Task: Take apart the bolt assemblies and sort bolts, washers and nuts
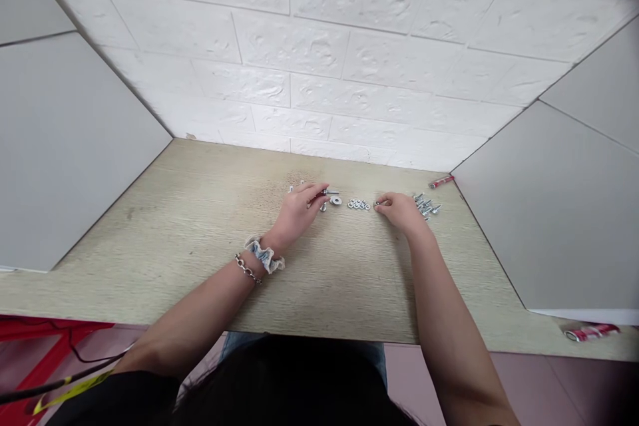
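Note:
My left hand (299,208) is closed in a pinch on a bolt (333,193), whose shank points right. Just below that bolt, flat washers (336,201) lie on the tabletop. Another bolt (323,208) stands by my left fingertips, and more small metal pieces (291,190) show behind the hand. Thumb and finger of my right hand (399,210) are pressed together on a nut (377,204), small and partly covered. Between the two hands several nuts (358,204) sit in close rows. Right of my right hand is a loose pile of assembled bolts (429,207).
The wooden tabletop (200,226) meets a white brick-patterned wall (319,53). Grey panels (80,146) close in the left side and the right side (574,200). One red-and-silver cylinder (441,182) lies at the back right, another (592,332) at the front right.

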Available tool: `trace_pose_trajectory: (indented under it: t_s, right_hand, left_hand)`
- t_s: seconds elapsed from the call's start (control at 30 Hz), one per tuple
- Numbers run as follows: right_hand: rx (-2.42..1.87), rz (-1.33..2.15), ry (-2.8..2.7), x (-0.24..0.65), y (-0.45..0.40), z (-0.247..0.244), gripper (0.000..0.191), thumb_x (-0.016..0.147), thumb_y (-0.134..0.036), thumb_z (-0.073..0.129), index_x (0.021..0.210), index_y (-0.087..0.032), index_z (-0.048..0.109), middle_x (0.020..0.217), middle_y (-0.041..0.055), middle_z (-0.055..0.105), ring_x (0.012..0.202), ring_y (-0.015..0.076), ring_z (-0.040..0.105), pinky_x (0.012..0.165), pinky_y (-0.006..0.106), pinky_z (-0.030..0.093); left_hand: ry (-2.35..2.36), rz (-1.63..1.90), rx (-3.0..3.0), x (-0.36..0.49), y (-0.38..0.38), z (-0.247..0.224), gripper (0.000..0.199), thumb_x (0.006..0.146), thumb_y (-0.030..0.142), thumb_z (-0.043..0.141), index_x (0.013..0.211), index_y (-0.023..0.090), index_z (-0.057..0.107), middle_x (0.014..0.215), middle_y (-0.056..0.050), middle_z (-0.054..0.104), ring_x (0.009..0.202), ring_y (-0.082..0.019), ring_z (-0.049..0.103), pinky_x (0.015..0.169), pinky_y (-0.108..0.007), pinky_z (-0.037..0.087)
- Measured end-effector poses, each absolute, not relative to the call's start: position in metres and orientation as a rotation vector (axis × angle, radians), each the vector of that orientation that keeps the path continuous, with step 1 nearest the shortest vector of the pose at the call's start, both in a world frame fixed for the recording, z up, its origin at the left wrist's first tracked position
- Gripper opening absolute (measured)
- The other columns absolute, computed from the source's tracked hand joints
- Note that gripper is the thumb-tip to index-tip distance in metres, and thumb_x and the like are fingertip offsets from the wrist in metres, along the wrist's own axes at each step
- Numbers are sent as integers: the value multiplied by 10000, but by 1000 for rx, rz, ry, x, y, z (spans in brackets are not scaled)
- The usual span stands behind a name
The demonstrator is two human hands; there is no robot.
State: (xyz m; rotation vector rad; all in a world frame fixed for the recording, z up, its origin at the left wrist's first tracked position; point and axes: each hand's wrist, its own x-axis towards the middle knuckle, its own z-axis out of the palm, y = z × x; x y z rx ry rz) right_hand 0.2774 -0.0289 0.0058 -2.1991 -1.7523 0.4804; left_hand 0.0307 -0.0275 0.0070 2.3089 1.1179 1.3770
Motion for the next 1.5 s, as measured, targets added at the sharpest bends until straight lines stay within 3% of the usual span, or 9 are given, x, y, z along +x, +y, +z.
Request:
trace_pose_trajectory:
  t_s: [0.73,0.87,1.1,1.5]
  right_hand:
    - [-2104,491,-1725,275,-26,-3,261,733,-198,482,907,-188,677,824,29,666,776,149,565,702,248,377]
    - [-2099,487,-1613,273,-27,-2,264,747,-235,469,897,-176,678,898,44,668,817,153,570,727,248,383]
    - [-2133,530,-1556,269,-25,0,221,727,-301,513,796,-180,684,803,33,670,761,162,565,666,249,372]
    - [-2122,510,-1577,265,-22,-5,226,727,-310,499,782,-196,686,800,27,673,756,164,562,658,252,365]
  left_hand:
    - [1130,1324,2321,31,-31,11,225,821,224,556,1017,131,620,879,-63,648,754,-124,595,703,-237,486]
    - [1136,1308,2325,31,-31,11,224,824,226,552,1020,140,618,885,-58,650,761,-124,595,713,-240,485]
    - [1125,1315,2309,31,-31,11,223,833,237,539,1026,156,615,901,-59,649,762,-128,596,707,-251,486]
    - [1162,1275,2332,31,-32,12,230,831,241,541,1032,155,615,905,-55,650,811,-138,595,750,-258,482]
